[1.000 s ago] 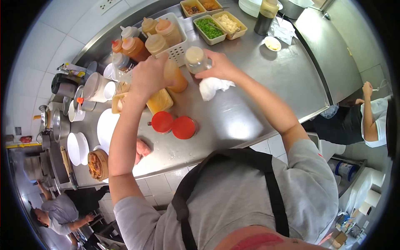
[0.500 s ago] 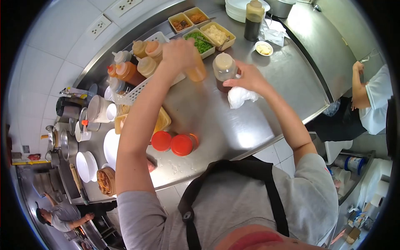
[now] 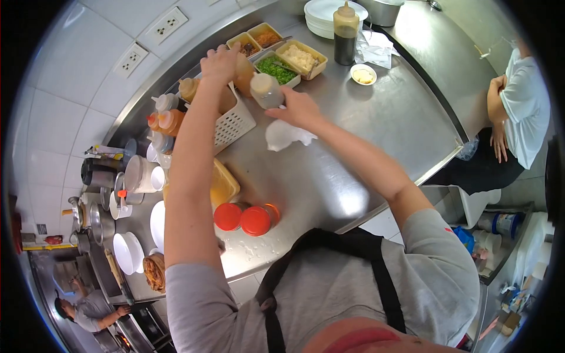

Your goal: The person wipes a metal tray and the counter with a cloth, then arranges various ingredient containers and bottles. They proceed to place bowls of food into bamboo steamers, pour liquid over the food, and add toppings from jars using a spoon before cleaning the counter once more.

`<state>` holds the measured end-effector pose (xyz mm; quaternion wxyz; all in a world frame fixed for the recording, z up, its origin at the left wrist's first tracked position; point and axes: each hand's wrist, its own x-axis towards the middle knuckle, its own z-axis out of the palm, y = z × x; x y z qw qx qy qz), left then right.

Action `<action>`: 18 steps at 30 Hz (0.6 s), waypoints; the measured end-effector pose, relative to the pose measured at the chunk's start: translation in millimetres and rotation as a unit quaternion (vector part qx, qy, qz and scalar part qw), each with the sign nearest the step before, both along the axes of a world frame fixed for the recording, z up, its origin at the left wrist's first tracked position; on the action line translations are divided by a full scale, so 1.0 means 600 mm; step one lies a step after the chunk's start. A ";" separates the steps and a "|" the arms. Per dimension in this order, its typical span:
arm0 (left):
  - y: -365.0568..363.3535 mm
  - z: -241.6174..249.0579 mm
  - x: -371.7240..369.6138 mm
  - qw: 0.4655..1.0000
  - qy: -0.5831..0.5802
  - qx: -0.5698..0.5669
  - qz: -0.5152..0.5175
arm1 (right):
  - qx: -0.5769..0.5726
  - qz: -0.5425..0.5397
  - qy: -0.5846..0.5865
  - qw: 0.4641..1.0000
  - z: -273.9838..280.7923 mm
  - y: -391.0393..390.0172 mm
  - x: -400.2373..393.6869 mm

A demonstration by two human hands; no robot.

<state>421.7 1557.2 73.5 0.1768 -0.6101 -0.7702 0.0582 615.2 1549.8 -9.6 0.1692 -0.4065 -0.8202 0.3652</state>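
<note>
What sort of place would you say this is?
Probably a restaurant kitchen: a steel worktop, squeeze bottles in a white basket, and tubs of chopped toppings all point that way.

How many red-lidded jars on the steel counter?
2. One red-lidded jar stands near the person's left forearm; the other red-lidded jar is right beside it, farther from that forearm. The forearm may hide more.

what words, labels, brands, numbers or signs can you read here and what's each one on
No text can be read.
Blue-banded tub at right: label too small and blurred.
Yellow packet by the wall: any print is too small.
Grey sleeve at right: small red mark, too small to tell if it is lettering.
</note>
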 end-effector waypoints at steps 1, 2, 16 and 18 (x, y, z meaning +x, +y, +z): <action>-0.009 0.013 0.003 1.000 -0.002 -0.001 -0.003 | 0.003 -0.009 0.002 1.000 -0.005 0.005 -0.016; -0.019 0.026 0.005 1.000 -0.022 0.014 -0.014 | 0.001 -0.012 -0.002 1.000 -0.011 0.009 -0.031; -0.522 0.072 0.051 0.904 -0.363 0.227 0.003 | 0.266 -0.146 0.269 0.914 0.039 0.350 0.166; -0.581 0.046 0.080 0.897 -0.365 0.243 0.054 | -0.016 -0.090 0.225 0.970 0.002 0.489 0.182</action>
